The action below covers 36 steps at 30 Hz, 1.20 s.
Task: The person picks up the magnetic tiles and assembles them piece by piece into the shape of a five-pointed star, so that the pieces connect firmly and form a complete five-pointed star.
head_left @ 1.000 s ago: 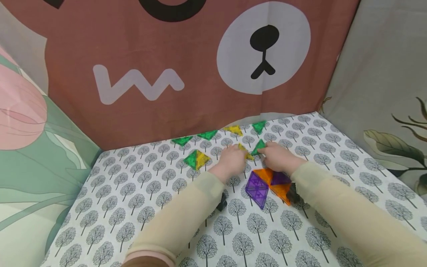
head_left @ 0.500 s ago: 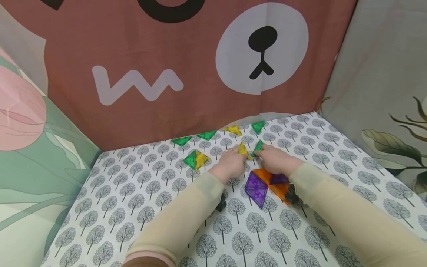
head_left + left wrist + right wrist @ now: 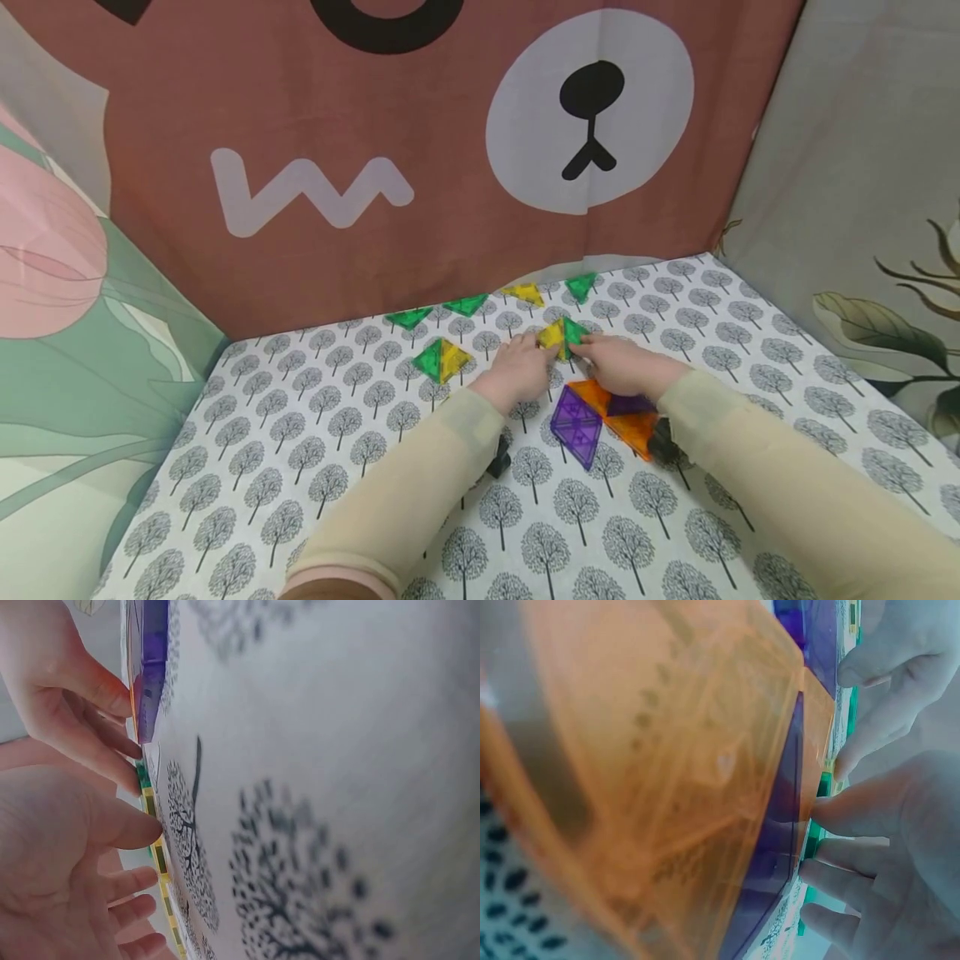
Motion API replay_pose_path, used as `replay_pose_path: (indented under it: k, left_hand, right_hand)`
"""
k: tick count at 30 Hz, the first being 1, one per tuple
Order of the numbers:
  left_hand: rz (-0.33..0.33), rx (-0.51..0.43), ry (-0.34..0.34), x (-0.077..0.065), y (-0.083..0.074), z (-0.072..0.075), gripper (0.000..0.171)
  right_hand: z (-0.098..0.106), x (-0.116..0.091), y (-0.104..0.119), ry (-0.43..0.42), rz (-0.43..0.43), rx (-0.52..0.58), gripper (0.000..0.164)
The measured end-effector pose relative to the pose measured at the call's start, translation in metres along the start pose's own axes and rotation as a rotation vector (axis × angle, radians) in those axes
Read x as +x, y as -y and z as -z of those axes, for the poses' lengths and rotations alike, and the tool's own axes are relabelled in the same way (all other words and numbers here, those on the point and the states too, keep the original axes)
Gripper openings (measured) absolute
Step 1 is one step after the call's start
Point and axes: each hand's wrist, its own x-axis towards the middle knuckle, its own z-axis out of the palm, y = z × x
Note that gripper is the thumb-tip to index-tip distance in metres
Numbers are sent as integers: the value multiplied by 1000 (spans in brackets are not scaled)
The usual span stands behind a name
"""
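Observation:
A yellow triangular magnetic tile (image 3: 551, 335) and a green triangular tile (image 3: 575, 332) lie flat on the tree-print cloth, edges together as a diamond. At the yellow one, my left hand (image 3: 521, 367) touches its near side with fingertips. My right hand (image 3: 621, 363) has its fingertips on the green tile's near right side. In the left wrist view, the thumb of the left hand (image 3: 60, 847) meets the yellow tile's edge, other fingers loosely extended. Seen from the right wrist, the right hand (image 3: 900, 840) lays thumb and fingers along the green edge.
Purple tiles (image 3: 576, 423) and orange tiles (image 3: 632, 432) form a cluster nearer me, partly under the right wrist. Left of my hands lies a green-and-yellow pair (image 3: 442, 360). Along the back fabric wall (image 3: 315, 275) are green tiles (image 3: 467, 304) and a yellow tile (image 3: 527, 292).
The green and yellow tiles were apart at an angle; they have turned and come together edge to edge. Both hands stay close to their earlier places.

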Motion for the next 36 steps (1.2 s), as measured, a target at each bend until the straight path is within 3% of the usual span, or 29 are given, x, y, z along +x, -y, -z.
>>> replay_pose_path:
  k: [7,17,26,32,36]
  left_hand:
    - [4,1,38,-2,-1,2,63]
    - [20,-28,40,-5,-2,3,62]
    - [-33,-28,78,-14,0,15,49]
    - [-43,-124,83,-13,15,30,48]
    - [34,-206,69,-15,39,51,53]
  right_hand:
    - [3,-2,-1,6,21,17,48]
    - [5,-2,-6,19,41,58,47]
    - [17,4,-7,44,70,88,43]
    - [40,31,9,175,34,3,41]
    - [50,52,23,182,48,-9,44]
